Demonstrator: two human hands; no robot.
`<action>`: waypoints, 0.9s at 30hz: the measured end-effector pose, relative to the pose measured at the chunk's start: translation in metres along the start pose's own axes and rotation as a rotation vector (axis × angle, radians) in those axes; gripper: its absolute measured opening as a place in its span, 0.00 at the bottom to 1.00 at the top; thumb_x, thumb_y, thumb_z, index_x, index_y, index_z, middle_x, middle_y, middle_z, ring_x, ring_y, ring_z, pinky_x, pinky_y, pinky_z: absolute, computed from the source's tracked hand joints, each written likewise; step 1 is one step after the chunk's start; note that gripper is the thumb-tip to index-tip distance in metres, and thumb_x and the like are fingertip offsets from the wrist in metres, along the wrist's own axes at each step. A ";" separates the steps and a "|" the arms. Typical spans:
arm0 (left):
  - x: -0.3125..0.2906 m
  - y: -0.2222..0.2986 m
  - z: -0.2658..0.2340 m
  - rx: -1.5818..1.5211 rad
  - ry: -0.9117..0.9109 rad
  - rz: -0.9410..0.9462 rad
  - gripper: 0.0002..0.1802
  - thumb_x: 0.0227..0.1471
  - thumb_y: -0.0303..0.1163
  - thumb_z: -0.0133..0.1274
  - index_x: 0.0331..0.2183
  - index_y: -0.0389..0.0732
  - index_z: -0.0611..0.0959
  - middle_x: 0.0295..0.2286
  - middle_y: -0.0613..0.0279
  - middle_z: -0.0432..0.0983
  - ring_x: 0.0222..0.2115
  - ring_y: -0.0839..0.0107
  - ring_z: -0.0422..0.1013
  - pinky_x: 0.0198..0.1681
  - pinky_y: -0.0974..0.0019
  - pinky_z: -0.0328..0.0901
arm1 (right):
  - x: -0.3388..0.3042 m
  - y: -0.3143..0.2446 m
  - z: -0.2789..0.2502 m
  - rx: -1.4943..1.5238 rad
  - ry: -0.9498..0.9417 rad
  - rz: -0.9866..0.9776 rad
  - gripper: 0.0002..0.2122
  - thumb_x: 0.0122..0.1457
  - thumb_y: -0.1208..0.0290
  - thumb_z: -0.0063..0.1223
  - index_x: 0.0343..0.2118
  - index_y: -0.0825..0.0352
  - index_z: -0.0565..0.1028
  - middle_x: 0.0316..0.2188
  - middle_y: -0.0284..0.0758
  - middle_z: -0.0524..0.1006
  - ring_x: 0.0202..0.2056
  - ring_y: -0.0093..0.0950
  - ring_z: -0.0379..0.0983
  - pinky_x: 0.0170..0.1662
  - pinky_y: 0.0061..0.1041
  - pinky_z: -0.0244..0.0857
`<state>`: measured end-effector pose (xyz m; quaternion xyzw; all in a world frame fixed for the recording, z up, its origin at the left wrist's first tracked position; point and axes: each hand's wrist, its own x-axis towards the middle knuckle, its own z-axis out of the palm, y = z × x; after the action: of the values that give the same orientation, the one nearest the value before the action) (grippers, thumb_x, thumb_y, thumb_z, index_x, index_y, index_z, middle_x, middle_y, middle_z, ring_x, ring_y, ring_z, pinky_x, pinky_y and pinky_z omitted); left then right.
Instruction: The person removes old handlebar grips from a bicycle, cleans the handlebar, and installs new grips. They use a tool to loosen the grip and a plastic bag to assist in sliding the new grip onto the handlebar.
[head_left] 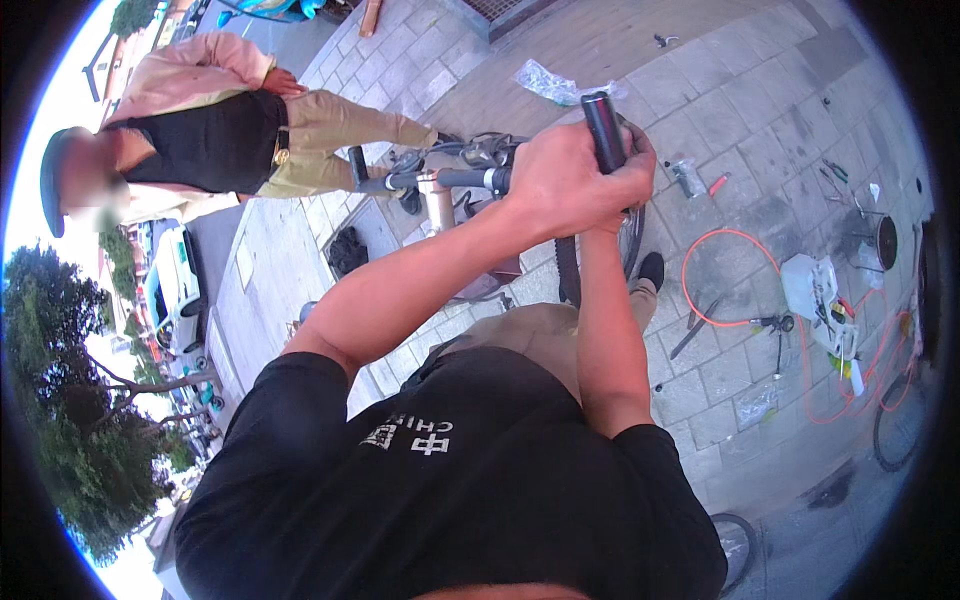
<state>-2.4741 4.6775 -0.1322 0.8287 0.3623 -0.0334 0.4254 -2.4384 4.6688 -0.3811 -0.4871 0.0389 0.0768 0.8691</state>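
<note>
A bicycle's handlebar (470,178) lies in front of me, with its silver stem (437,205) to the left. Both my hands are closed together at the bar's right end, around a black handlebar grip (603,130) whose tip sticks out above them. My left hand (558,168) crosses over from the left and wraps the inner part of the grip. My right hand (632,182) comes up from below and overlaps it, so some of its fingers are hidden. Part of a wheel (630,240) shows beneath my hands.
Another person (220,130) stands at the upper left, past the bar's far end. On the paving to the right lie an orange hose (690,262) with a gauge, a white container (808,290) of tools, a red-handled tool (719,184) and plastic bags (550,82).
</note>
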 end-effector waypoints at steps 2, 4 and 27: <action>0.003 -0.017 0.007 -0.005 0.062 0.060 0.22 0.51 0.50 0.59 0.25 0.38 0.84 0.18 0.60 0.78 0.23 0.72 0.76 0.32 0.62 0.71 | -0.005 0.007 -0.001 0.104 -0.050 0.086 0.13 0.68 0.67 0.59 0.47 0.71 0.77 0.40 0.32 0.78 0.39 0.25 0.74 0.44 0.28 0.72; 0.009 -0.028 0.013 -0.022 0.088 0.087 0.22 0.48 0.51 0.60 0.23 0.39 0.85 0.18 0.58 0.79 0.24 0.65 0.78 0.33 0.60 0.72 | -0.016 0.015 -0.007 0.037 -0.114 0.091 0.13 0.67 0.67 0.60 0.48 0.71 0.76 0.41 0.33 0.78 0.40 0.25 0.74 0.46 0.29 0.72; -0.002 -0.042 -0.024 0.056 0.065 0.250 0.37 0.57 0.67 0.54 0.39 0.37 0.85 0.35 0.41 0.83 0.40 0.43 0.80 0.43 0.50 0.72 | 0.016 -0.121 -0.063 -0.809 -0.911 0.053 0.11 0.66 0.71 0.53 0.45 0.75 0.77 0.30 0.41 0.81 0.34 0.29 0.79 0.38 0.36 0.71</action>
<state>-2.5076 4.7096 -0.1451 0.8796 0.2687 0.0365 0.3909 -2.4011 4.5550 -0.3146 -0.6957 -0.3569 0.3078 0.5421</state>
